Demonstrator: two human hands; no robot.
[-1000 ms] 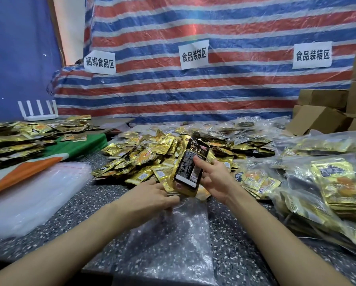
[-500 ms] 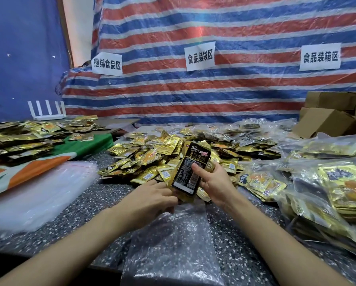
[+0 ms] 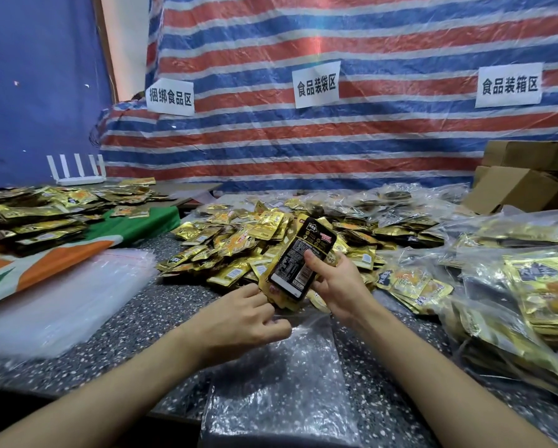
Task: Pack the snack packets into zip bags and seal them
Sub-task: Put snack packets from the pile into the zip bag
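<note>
Right now my right hand [image 3: 336,286] grips a stack of snack packets [image 3: 298,263], thumb across the black back of the top one and fingers curled behind. The stack tilts up and away from me, its lower end just above the mouth of the clear zip bag [image 3: 281,383]. My left hand [image 3: 239,318] pinches that bag's lip, fingers bent in beside the stack's bottom corner.

Against a second ago, the stack keeps much the same tilt, but my left thumb, then stretched out flat, has curled in on the bag's edge.

The bag lies flat on a dark speckled table [image 3: 135,312]. Beyond my hands a heap of loose gold packets [image 3: 239,244] spreads out, with filled bags [image 3: 530,286] to the right and a pile of empty bags [image 3: 61,295] to the left. A red, white and blue striped tarp [image 3: 336,150] hangs behind, carrying paper signs [image 3: 316,84], and cardboard boxes [image 3: 514,185] stand at far right.
</note>
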